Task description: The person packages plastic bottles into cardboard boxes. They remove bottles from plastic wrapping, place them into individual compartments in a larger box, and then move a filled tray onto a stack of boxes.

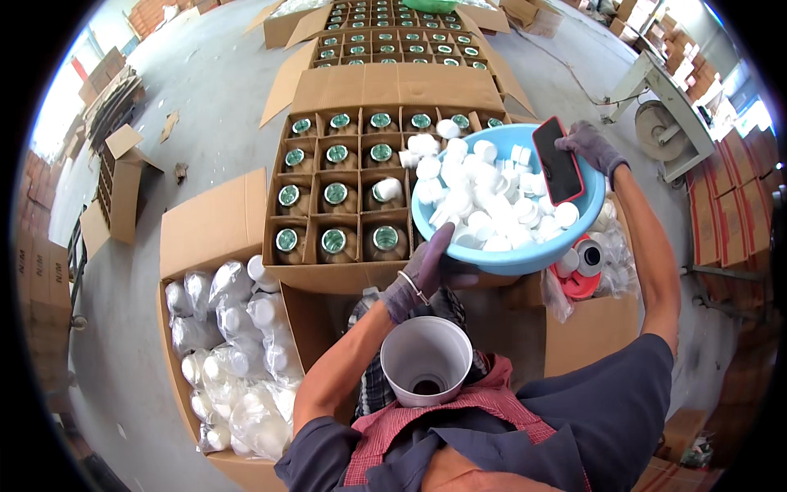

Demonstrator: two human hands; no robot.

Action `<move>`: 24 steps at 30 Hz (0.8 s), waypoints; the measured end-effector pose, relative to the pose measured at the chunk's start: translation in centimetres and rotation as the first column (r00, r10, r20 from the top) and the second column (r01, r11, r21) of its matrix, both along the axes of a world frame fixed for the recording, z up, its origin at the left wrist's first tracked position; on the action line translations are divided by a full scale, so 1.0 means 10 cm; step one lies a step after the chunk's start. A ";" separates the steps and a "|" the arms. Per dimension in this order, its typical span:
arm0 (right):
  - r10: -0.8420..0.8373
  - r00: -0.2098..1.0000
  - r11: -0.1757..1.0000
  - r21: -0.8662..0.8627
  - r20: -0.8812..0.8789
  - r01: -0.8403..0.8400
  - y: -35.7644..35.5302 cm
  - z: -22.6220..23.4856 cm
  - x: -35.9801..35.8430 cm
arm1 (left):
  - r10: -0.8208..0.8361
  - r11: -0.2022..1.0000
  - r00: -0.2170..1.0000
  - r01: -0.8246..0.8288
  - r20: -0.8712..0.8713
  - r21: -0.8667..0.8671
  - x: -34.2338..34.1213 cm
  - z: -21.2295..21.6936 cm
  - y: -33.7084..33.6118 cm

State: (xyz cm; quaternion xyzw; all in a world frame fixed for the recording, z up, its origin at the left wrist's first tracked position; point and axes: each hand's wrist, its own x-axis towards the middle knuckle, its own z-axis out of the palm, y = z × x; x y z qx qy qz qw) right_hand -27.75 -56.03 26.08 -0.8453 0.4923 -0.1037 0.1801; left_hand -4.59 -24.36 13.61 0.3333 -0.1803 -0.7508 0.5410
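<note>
My left hand (426,266), in a grey glove, grips the near rim of a blue basin (512,261) full of white bottle caps (484,201). At the basin's far right rim, my gloved right hand (590,146) holds a red-cased phone (558,161) over the caps. The basin hovers above an open cardboard box (328,275) whose divided cells hold bottles with green foil seals (334,240); one bottle in it carries a white cap (388,189). A white funnel (426,361) rests against my lap.
A carton of bagged white bottles (234,353) stands at the left. More filled boxes (393,45) line up beyond. A red tape dispenser (580,266) lies on a carton at right, and a machine (664,123) stands at the far right. An empty divided carton (115,184) sits far left.
</note>
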 end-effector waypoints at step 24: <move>-0.076 0.989 0.994 -0.091 -0.127 0.064 0.10 0.70 -0.25 | -0.085 0.996 0.849 0.075 -0.522 -0.040 -0.24 -0.09 -0.63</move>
